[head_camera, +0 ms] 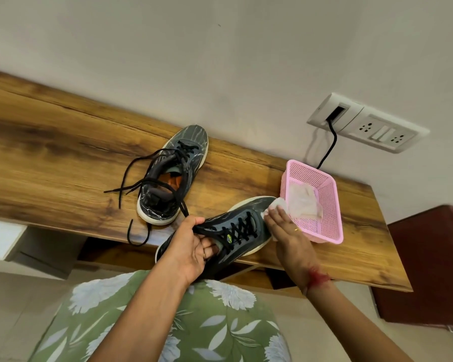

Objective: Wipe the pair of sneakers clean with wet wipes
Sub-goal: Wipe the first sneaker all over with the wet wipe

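The left hand (191,248) grips a dark grey patterned sneaker with black laces and a pale sole (232,218) at its collar, fingers (207,250) curled into the opening. The heel juts past the front edge of the wood-grain worktop (63,152); whether the sole rests on the worktop is unclear. The right hand (285,228) lies flat, fingers straight and together, pressing a white wet wipe (277,205) against the toe side of this sneaker. Just beside the toe stands a pink perforated plastic basket (328,205) holding crumpled white wipes (304,202). The matching second sneaker (188,152) sits upright farther back on the worktop, toe toward the wall, its laces loose and trailing. A white switch-and-socket plate (372,126) on the wall has a black cable (331,145) running down from it.
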`<action>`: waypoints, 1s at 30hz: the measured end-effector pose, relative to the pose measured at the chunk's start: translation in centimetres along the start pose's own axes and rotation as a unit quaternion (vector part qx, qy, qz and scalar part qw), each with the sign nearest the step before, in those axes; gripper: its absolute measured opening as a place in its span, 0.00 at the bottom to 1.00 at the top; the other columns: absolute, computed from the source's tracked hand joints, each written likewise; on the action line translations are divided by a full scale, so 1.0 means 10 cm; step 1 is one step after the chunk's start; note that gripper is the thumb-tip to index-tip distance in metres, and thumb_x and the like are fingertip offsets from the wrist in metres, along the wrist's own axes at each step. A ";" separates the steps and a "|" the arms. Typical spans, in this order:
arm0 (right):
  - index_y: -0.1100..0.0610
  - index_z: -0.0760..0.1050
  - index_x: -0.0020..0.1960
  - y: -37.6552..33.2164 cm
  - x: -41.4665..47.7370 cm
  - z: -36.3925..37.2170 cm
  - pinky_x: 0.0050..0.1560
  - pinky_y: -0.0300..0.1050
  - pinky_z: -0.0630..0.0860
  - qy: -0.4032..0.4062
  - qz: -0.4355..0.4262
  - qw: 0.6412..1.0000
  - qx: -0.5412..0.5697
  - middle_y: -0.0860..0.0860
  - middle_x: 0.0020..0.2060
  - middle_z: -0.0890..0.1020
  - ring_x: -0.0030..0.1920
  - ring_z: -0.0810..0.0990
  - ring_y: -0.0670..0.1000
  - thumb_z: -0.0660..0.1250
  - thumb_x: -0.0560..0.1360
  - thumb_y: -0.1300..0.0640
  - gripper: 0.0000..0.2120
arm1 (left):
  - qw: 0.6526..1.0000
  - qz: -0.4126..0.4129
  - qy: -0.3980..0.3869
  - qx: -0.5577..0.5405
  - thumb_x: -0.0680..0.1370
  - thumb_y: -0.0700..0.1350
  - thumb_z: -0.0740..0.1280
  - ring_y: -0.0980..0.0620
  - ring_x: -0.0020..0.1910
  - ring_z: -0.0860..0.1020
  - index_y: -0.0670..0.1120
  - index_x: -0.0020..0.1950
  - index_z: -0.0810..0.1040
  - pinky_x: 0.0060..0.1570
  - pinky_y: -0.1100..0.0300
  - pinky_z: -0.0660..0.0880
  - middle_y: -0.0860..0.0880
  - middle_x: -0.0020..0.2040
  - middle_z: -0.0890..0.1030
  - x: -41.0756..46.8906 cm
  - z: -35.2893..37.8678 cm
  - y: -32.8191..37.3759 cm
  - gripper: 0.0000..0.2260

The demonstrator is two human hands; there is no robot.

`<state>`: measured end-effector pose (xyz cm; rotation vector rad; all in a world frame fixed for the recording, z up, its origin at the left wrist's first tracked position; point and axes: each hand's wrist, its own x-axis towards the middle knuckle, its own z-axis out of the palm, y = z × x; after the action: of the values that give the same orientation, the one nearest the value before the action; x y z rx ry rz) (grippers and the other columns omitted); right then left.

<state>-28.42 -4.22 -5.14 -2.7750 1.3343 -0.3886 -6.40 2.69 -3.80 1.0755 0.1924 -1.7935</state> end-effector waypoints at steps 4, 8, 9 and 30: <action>0.62 0.73 0.65 0.12 0.00 -0.06 0.63 0.60 0.63 -0.019 -0.063 0.997 -0.040 0.58 0.64 0.74 0.66 0.67 0.56 0.74 0.62 0.72 0.31 | 1.000 0.004 0.001 -0.005 0.79 0.49 0.57 0.44 0.47 0.77 0.39 0.64 0.75 0.49 0.57 0.74 0.35 0.60 0.78 0.02 -0.02 -0.01 0.20; 0.61 0.70 0.68 0.12 -0.01 -0.01 0.64 0.64 0.64 -0.001 0.036 0.999 0.011 0.55 0.67 0.70 0.69 0.62 0.60 0.71 0.65 0.74 0.32 | 1.000 0.010 0.008 -0.005 0.78 0.49 0.57 0.45 0.46 0.76 0.40 0.61 0.76 0.47 0.57 0.73 0.35 0.55 0.77 0.02 -0.02 -0.01 0.18; 0.61 0.70 0.67 0.03 -0.05 0.03 0.64 0.63 0.63 -0.008 0.013 1.000 0.009 0.56 0.67 0.71 0.69 0.63 0.60 0.72 0.64 0.73 0.33 | 1.000 0.009 0.011 -0.006 0.78 0.50 0.58 0.45 0.44 0.75 0.41 0.60 0.76 0.46 0.57 0.73 0.36 0.54 0.75 0.02 -0.02 -0.01 0.17; 0.62 0.72 0.66 -0.09 -0.07 0.04 0.64 0.60 0.66 -0.025 -0.046 0.998 -0.045 0.57 0.65 0.74 0.67 0.70 0.60 0.73 0.64 0.71 0.31 | 1.000 0.023 -0.007 -0.001 0.79 0.48 0.57 0.48 0.39 0.79 0.39 0.60 0.76 0.43 0.60 0.75 0.40 0.46 0.82 0.02 -0.01 -0.02 0.17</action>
<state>-28.07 -3.12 -5.51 -2.9076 1.2475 -0.2675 -6.51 2.68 -4.09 1.0590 0.1594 -1.7589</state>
